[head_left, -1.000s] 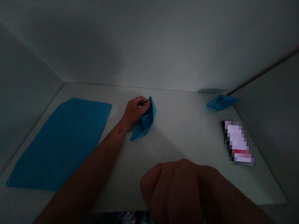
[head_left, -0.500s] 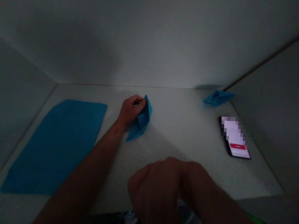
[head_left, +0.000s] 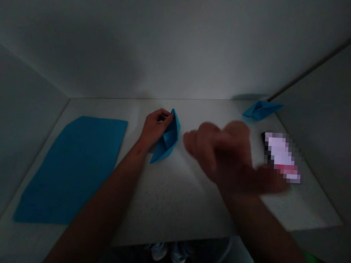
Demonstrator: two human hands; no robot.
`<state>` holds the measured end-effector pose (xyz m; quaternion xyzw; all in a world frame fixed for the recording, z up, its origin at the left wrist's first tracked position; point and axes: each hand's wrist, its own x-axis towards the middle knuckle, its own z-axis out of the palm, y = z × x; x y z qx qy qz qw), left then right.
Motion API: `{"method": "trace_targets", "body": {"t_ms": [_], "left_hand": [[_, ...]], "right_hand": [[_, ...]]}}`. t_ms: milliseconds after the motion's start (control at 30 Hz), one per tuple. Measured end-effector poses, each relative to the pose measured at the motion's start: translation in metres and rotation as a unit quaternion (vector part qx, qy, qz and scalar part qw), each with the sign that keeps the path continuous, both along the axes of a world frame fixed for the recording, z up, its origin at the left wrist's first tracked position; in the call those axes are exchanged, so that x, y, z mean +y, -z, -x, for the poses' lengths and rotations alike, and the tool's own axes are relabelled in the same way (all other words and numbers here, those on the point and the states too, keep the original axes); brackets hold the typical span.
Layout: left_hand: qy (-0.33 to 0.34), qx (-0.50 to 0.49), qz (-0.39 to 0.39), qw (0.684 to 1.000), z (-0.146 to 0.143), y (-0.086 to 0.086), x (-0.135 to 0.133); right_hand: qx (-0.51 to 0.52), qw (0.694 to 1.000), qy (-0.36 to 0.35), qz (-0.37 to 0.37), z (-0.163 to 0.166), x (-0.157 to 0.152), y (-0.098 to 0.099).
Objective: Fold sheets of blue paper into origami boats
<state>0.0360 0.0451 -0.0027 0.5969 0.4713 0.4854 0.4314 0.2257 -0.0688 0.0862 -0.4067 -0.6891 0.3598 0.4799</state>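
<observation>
My left hand (head_left: 157,126) pinches the far tip of a blue folded paper boat (head_left: 170,137) between thumb and fingers. The boat rests on the white table at the middle, its near point angled toward me. My right hand (head_left: 221,154), somewhat blurred, hovers above the table to the right of the boat, apart from it. Its palm is turned up, the fingers loosely curled and the thumb stretched out to the right. Nothing shows in it. A second blue paper boat (head_left: 262,110) sits at the back right corner.
Blue paper (head_left: 72,169) lies flat on the left of the white table (head_left: 165,202), partly beneath my left forearm. A lit phone (head_left: 281,154) lies at the right, its screen pixelated. White walls (head_left: 169,44) close in the back and sides.
My right hand has risen from the near table edge to a place right of the boat, turning palm up with the thumb out. My left hand keeps its hold on the paper boat.
</observation>
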Motion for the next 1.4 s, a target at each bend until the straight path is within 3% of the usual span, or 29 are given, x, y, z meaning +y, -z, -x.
{"method": "trace_targets", "body": {"t_ms": [67,133,300,700,1000,1200,1400], "left_hand": [[0.000,-0.001,0.003,1.000,0.000,-0.001,-0.001],[0.004,0.004,-0.003,1.000,0.000,-0.002,-0.002],[0.009,0.011,-0.013,1.000,0.000,-0.005,-0.002],[0.035,0.016,-0.041,0.998,-0.001,-0.002,0.002],[0.012,-0.108,0.023,0.994,0.008,-0.003,0.008],[-0.031,-0.097,0.029,0.994,0.006,0.003,0.013],[0.025,-0.068,-0.024,0.997,-0.002,-0.003,0.001]], "right_hand": [[0.063,0.996,0.045,-0.048,-0.004,0.032,0.014],[0.056,0.994,0.077,-0.046,-0.013,0.060,0.035],[-0.024,0.999,0.021,0.043,-0.028,0.092,0.076],[-0.069,0.995,-0.011,0.078,-0.028,0.100,0.085],[-0.127,0.984,-0.078,0.095,-0.033,0.101,0.085],[0.004,0.994,-0.058,0.089,-0.038,0.106,0.088],[0.104,0.992,-0.002,0.073,-0.040,0.114,0.095]]}}
